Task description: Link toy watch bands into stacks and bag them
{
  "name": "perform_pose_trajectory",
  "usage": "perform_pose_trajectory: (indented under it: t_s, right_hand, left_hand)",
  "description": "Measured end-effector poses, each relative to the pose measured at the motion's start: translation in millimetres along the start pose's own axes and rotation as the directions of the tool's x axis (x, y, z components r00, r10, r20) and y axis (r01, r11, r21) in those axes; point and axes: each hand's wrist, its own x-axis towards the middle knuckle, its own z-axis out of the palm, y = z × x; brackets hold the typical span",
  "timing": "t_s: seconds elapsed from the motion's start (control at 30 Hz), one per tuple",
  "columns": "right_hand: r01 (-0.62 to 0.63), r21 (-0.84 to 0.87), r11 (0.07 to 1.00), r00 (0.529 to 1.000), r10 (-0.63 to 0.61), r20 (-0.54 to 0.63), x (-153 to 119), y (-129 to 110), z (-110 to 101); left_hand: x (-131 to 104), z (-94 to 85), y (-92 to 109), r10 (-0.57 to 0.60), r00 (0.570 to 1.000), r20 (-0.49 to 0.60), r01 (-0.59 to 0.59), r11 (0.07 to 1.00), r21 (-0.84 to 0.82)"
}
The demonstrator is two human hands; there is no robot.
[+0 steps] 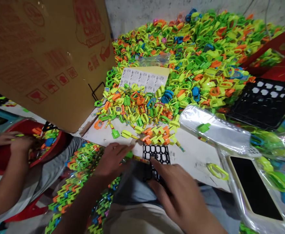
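Note:
My left hand (113,160) is left of the middle, its fingers closed on a green toy watch (129,155). From the watch a thin yellow and red candy tube (141,159) points right, across a black grid tray (160,152) at the table's front edge. My right hand (181,191) grips the near part of that tray between thumb and forefinger. Its fingertip lies close to the tube's end; whether they touch I cannot tell. Just beyond the tray sits a row of orange and yellow toy watches (157,135). Both hands are slightly blurred.
Behind is a large heap of coloured toy watches (193,58) with a sticker sheet (142,79). A tall carton (47,58) stands left, beside another person's arm (13,169) and a red basin (50,151). A phone (256,188), plastic bags (213,130) and a black tray (264,112) lie right.

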Motion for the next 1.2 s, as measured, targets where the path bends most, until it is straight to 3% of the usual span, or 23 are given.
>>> perform_pose_trajectory:
  t_s: [0.07,0.13,0.2,0.27,0.37,0.5,0.67,0.73,0.87,0.93,1.03,1.1,1.2]
  right_hand:
    - [-0.006,-0.133,0.991,0.989,0.026,0.149,24.7,5.4,22.7]
    - [-0.047,-0.247,0.968,0.956,0.115,0.27,32.8,10.6,42.6]
    - [-0.113,-0.258,0.96,0.93,0.194,0.313,32.8,18.5,54.8]
    - [-0.191,-0.138,0.972,0.936,0.223,0.272,33.1,31.0,60.8]
    - [-0.27,0.179,0.946,0.961,0.252,0.118,38.3,55.0,68.2]
    - [-0.338,0.461,0.82,0.923,0.384,-0.006,42.6,77.3,84.4]
    - [-0.369,0.595,0.714,0.888,0.46,-0.001,40.4,80.6,94.4]
    - [-0.353,0.526,0.774,0.901,0.432,-0.032,40.8,79.8,93.2]
    - [-0.274,0.198,0.941,0.949,0.297,-0.103,42.8,77.7,89.0]
    - [-0.22,0.081,0.972,0.973,0.224,-0.054,44.4,75.6,87.6]
    - [-0.188,-0.009,0.982,0.979,0.188,0.08,49.6,71.3,86.0]
    - [-0.194,-0.032,0.98,0.971,0.197,0.133,54.7,69.1,85.5]
    - [-0.207,-0.027,0.978,0.97,0.209,0.125,60.4,69.5,86.8]
  left_hand:
    - [-3.8,-2.4,20.4,0.104,0.994,-0.022,-0.104,0.995,0.006]
    - [-5.2,-1.2,36.7,0.181,0.982,-0.044,-0.182,0.983,0.001]
    - [-4.6,1.2,44.7,0.246,0.967,-0.066,-0.247,0.969,-0.015]
    - [-2.3,2.5,43.5,0.266,0.958,-0.111,-0.273,0.961,-0.047]
    - [2.7,3.4,32.0,0.113,0.979,-0.17,-0.14,0.978,-0.153]
    - [8.0,11.5,24.4,-0.224,0.959,-0.174,0.144,0.913,-0.382]
    - [10.1,30.8,33.7,-0.367,0.923,-0.115,0.212,0.735,-0.644]
    - [10.8,35.5,36.8,-0.393,0.914,-0.097,0.219,0.681,-0.699]
    - [11.7,38.1,44.3,-0.394,0.918,-0.046,0.218,0.6,-0.77]
    - [12.5,39.5,49.7,-0.362,0.931,-0.051,0.19,0.599,-0.778]
    - [16.3,45.4,55.6,-0.333,0.938,-0.1,0.161,0.672,-0.723]
    - [21.2,51.1,55.9,-0.375,0.913,-0.158,0.176,0.714,-0.678]
    - [31.4,59.3,54.0,-0.486,0.852,-0.196,0.253,0.71,-0.658]
